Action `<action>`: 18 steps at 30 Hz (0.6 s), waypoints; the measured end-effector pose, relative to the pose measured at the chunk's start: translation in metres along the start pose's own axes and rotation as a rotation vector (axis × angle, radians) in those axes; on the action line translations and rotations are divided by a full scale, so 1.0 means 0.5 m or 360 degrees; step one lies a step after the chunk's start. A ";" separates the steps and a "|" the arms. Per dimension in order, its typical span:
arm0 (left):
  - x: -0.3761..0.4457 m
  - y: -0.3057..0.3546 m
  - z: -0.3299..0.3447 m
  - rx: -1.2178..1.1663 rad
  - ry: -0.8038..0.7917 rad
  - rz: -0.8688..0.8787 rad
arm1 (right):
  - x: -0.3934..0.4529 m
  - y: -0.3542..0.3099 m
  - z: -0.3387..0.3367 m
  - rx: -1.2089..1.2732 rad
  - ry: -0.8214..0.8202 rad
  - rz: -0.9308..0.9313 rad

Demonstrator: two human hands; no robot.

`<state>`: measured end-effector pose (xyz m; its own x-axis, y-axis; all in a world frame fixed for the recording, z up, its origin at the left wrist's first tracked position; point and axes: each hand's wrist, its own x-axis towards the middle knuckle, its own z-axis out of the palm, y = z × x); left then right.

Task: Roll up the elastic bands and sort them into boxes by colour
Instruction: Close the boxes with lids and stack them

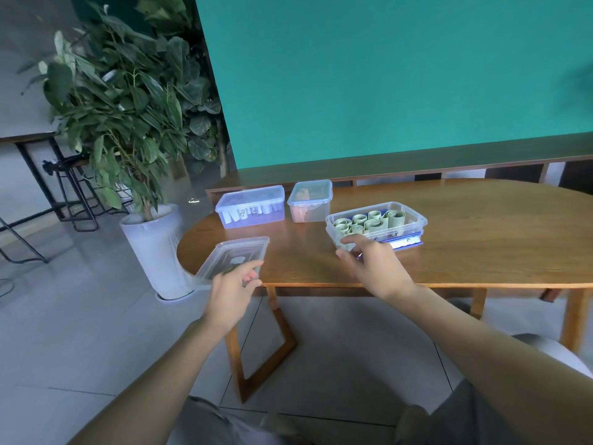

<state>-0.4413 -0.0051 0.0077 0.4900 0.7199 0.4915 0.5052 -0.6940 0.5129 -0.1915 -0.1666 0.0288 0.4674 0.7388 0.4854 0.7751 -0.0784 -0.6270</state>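
Head view: left hand [232, 292] grips a clear lid [236, 256] by its near edge; right hand [373, 264] touches the open box [376, 223] of rolled green bands [369, 221].
Right fingers curl at the box's near wall, grasp unclear. Two lidded boxes [250, 205] behind have blurred contents; the wooden table [465, 239] is cut off at right.

The right hand [373, 268] hides the near corner of the open box [417, 220] of green rolls. Frosted walls blur the contents of the two lidded boxes [250, 205]; their labels are unreadable.
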 end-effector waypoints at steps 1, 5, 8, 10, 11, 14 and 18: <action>-0.003 0.018 -0.003 -0.0027 0.0041 0.0050 | -0.004 -0.003 -0.002 0.0004 -0.0015 -0.0035; -0.008 0.108 -0.034 -0.0215 0.0313 0.0198 | -0.008 -0.024 -0.022 0.0110 -0.0002 -0.0158; -0.005 0.190 -0.072 -0.0369 0.0515 0.0287 | 0.005 -0.049 -0.051 0.0203 0.0063 -0.0218; -0.001 0.243 -0.097 -0.0409 0.0657 0.0377 | 0.018 -0.060 -0.077 0.0240 0.0116 -0.0227; 0.000 0.268 -0.111 -0.0419 0.0722 0.0418 | 0.024 -0.063 -0.090 0.0249 0.0144 -0.0230; 0.005 0.330 -0.149 -0.0565 0.0781 0.0470 | 0.039 -0.064 -0.131 0.0259 0.0218 -0.0207; 0.018 0.395 -0.177 -0.0894 0.0664 0.0415 | 0.049 -0.049 -0.188 0.0391 0.0318 -0.0091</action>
<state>-0.4002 -0.1355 0.1758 0.1776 0.5511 0.8153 -0.0844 -0.8169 0.5705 -0.1589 -0.2098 0.1132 0.5192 0.5892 0.6191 0.6881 0.1414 -0.7117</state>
